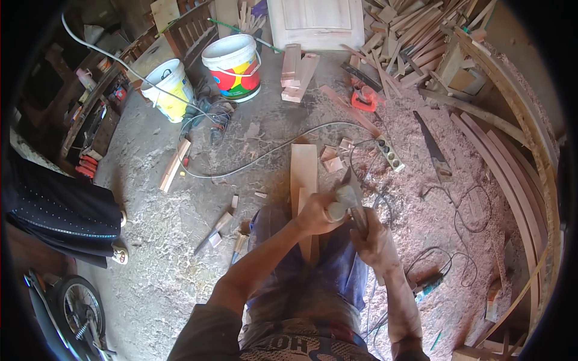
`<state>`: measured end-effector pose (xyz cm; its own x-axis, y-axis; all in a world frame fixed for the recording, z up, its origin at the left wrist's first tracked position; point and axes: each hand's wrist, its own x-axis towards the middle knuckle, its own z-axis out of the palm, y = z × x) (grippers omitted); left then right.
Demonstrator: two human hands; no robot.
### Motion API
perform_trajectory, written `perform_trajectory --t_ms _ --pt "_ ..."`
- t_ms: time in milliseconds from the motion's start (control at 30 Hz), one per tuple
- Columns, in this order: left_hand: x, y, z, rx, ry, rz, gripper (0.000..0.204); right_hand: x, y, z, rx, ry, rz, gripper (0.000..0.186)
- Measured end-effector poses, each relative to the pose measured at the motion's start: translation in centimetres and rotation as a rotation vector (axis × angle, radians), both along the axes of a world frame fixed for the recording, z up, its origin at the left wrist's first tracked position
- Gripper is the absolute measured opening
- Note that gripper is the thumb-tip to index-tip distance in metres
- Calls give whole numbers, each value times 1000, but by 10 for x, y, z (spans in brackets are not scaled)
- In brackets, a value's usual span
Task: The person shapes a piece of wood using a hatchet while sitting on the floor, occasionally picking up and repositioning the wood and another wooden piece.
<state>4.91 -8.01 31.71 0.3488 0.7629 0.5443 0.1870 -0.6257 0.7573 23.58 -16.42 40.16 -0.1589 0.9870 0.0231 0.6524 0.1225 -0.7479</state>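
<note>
A pale wooden board (304,165) lies lengthwise in front of me, running back between my legs, with a narrower wood piece on it. Over the board, my left hand (318,215) is closed around something with a round pale end (336,211); the rest of it is hidden by my fingers. My right hand (373,240) grips the wooden handle of a hammer (347,194). Its grey metal head, with one pointed end, is right beside my left hand, near that round end. Small wood offcuts (331,159) lie just beyond, right of the board.
A power strip (391,155), handsaw (432,144) and cables lie among shavings at right. A chisel (239,245) and another bladed tool (214,231) lie left of my legs. Two buckets (232,66) stand ahead. Someone in dark clothing (66,207) stands left, near a motorcycle wheel (81,310).
</note>
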Motion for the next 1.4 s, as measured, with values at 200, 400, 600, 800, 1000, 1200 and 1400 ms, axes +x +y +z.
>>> perform_trajectory --t_ms 200,400,600,800,1000,1200,1400 --pt "15 60 25 -218 -103 161 22 2 -19 3 -41 227 -136 43" --pt "22 71 20 -161 -107 143 22 12 -28 0 -156 387 -215 38" --pt "17 73 12 -165 -66 171 22 8 -28 5 -195 425 -218 38" --pt "14 76 7 -152 -45 172 21 7 -27 -2 -193 396 -197 46" --pt "16 81 -3 -140 -72 152 18 8 -14 26 -91 168 -112 44" --pt "9 82 -9 -207 -122 93 16 -2 23 80 310 111 -74 45" --pt "1 88 -13 161 18 76 25 -9 53 23 102 -367 140 49"
